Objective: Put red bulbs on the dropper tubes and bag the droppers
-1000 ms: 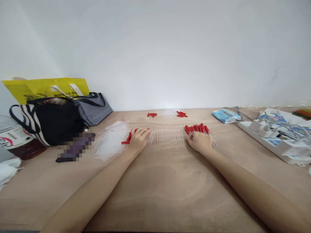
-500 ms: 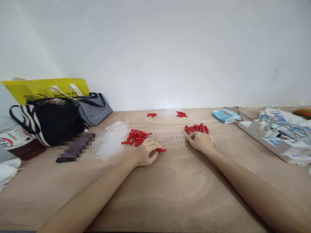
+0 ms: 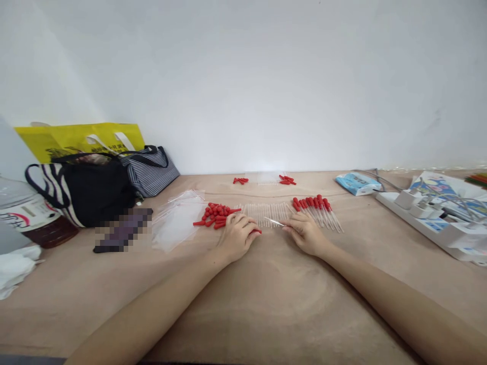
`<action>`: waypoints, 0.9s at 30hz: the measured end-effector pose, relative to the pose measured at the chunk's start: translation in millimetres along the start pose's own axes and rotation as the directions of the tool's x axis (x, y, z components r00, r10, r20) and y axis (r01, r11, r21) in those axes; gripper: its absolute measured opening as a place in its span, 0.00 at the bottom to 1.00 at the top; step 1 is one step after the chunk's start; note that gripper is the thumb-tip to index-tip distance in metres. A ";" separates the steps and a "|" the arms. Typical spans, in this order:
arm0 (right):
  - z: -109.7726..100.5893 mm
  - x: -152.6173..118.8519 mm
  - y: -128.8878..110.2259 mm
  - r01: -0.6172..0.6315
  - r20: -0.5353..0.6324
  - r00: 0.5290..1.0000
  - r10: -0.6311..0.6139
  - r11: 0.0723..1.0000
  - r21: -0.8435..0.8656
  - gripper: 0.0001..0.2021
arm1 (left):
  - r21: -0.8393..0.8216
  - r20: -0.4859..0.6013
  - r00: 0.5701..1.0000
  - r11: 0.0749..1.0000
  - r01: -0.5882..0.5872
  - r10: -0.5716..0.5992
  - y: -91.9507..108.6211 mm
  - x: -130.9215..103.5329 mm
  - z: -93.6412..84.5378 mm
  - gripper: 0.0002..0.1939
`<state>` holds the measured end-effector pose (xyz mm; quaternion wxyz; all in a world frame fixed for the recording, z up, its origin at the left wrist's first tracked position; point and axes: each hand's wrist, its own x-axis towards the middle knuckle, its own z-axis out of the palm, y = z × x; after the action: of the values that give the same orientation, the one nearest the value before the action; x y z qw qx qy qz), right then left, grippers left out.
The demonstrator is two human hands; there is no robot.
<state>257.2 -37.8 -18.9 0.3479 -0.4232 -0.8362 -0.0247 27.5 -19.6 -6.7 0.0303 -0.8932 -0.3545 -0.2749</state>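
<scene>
My left hand (image 3: 239,234) pinches a red rubber dropper bulb (image 3: 257,231), whose narrow end points right. My right hand (image 3: 304,233) is closed on a thin clear glass dropper tube (image 3: 274,221), its free end pointing left toward my left hand. The bulb and this tube are apart. Behind both hands lies a row of glass tubes (image 3: 268,210), side by side. A pile of loose red bulbs (image 3: 216,215) sits just beyond my left hand. Droppers with red bulbs on them (image 3: 317,208) are fanned out behind my right hand.
Clear plastic bags (image 3: 178,223) lie left of the pile, beside a blurred dark phone-like object (image 3: 125,230). Several bags (image 3: 87,187) and a bottle (image 3: 41,218) stand farther left. At right are a power strip (image 3: 426,223) and a blue tissue pack (image 3: 357,183).
My right hand has lifted a glass tube from the row's right end and brought it left. My left hand has turned slightly, still pinching the red bulb.
</scene>
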 end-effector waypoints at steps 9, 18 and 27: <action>0.2 -0.4 -16.9 0.066 0.017 0.998 -0.065 0.997 -0.032 0.11 | -0.053 -0.036 0.997 0.997 0.063 -0.065 1.3 -0.1 -2.0 0.08; 2.3 -0.9 -14.8 0.062 -0.002 0.998 -0.062 0.997 0.052 0.09 | -0.076 -0.057 0.996 0.995 0.066 -0.070 2.1 0.3 -4.3 0.08; 5.3 -0.9 -15.9 0.109 -0.005 0.994 -0.109 0.990 0.089 0.11 | -0.101 -0.061 0.997 0.994 0.031 -0.037 4.7 0.7 -5.8 0.06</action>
<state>243.1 -46.8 -19.4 0.3648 -0.3608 -0.8583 -0.0065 28.2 -24.1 -0.8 -0.0082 -0.8784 -0.3544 -0.3206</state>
